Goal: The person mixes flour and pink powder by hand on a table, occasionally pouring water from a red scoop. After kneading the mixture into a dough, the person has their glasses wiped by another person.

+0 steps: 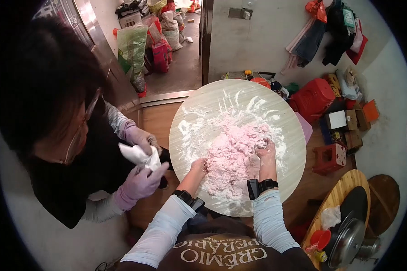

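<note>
A crumbly heap of pink dough (235,153) lies on the round tabletop (185,149), with white flour (233,100) streaked around it. At the heap's left edge my left hand (199,167) touches the dough, its fingertips hidden in or behind it. On the opposite side my right hand (267,151) presses into the dough with fingers curled around some of it. Pink crumbs cling to that hand. Both wrists carry black bands.
At my left a person in purple gloves (135,185) holds a crumpled white cloth or bag (140,156). Red stools (330,158) and boxes stand at right. A lidded pot (347,239) sits at lower right. Sacks (171,29) line the doorway.
</note>
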The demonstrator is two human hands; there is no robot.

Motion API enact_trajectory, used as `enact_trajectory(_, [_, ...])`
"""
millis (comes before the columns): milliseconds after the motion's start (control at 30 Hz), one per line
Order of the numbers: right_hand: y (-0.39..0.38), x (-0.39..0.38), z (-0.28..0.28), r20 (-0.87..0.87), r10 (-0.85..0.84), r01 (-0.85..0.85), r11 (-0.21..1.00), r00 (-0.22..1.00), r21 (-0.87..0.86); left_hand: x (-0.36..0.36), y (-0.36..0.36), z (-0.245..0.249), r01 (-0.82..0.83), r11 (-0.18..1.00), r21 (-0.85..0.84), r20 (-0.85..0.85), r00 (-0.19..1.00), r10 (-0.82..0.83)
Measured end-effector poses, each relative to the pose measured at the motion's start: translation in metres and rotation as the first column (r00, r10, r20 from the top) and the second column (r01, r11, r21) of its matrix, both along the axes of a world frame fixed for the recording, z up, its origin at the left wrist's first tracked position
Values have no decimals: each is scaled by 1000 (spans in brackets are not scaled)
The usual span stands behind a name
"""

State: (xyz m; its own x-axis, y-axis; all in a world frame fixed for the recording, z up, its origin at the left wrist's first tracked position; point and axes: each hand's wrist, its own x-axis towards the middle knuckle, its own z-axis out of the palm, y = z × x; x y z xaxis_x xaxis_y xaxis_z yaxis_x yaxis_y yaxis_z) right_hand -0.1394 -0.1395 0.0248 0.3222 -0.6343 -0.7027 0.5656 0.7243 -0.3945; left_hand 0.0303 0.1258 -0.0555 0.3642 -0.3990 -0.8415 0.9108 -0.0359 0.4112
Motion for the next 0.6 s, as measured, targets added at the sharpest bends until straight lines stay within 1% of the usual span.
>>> enact_trajectory(33, [9, -1, -1, -92, 46, -61, 984, 995, -168, 7, 3, -37, 3, 1000, -26, 0, 1000, -3])
enact_trajectory(67, [10, 4, 9, -51, 35, -41, 994, 998, -104, 10, 4, -57, 5, 999, -50, 0, 1000, -5])
enact_trajectory(100, [10, 7, 15, -12, 20, -20, 999, 1000, -39, -7, -2, -34, -25, 998, -49, 60, 998, 28])
enact_trajectory(133, [16, 10, 18, -15, 20, -20, 999, 1000, -38, -8, -1, -8, -25, 999, -49, 57, 998, 28])
enact_trajectory(167, [19, 11, 18, -125, -7, -17, 982, 992, -187, -6, -1, 8, -13, 1000, 2, 33, 999, 13])
enact_trajectory(200, [24, 11, 19, -177, -23, -24, 965, 984, -261, -7, 2, 23, 0, 999, 52, 10, 1000, 0])
enact_trajectory(233, [29, 10, 20, -229, -47, -33, 943, 972, -331, -14, 11, 44, -1, 999, 53, 9, 1000, 1])
enact_trajectory(267, [39, 4, 31, -184, 48, -124, 896, 982, -426, -25, 24, 72, 25, 998, -51, 150, 988, -17])
enact_trajectory(333, [63, 2, 80, -148, 146, -203, 829, 978, -522, -46, 48, 122, 121, 963, -242, 424, 906, -7])
enact_trajectory(400, [62, 2, 77, -147, 188, -238, 806, 971, -542, -41, 55, 133, 187, 928, -322, 547, 837, 21])
enact_trajectory(433, [53, 4, 66, -144, 199, -245, 809, 969, -534, -25, 61, 136, 495, 781, -382, 332, 862, -384])
enact_trajectory(467, [36, 8, 48, -145, 206, -252, 822, 968, -510, -43, 62, 188, 598, 754, -273, 567, 733, -376])
enact_trajectory(500, [15, 11, 25, -144, 221, -263, 841, 965, -473, -60, 57, 243, 665, 740, -102, 795, 502, -341])
enact_trajectory(533, [4, 12, 9, -140, 219, -258, 867, 966, -426, -69, 53, 282, 687, 714, 139, 932, 153, -328])
enact_trajectory(567, [0, 11, 0, -147, 214, -256, 884, 966, -391, -74, 46, 307, 632, 682, 369, 929, -228, -292])
enact_trajectory(600, [10, 14, 16, -163, 195, -240, 915, 967, -325, -86, 34, 288, 502, 669, 548, 761, -631, -150])
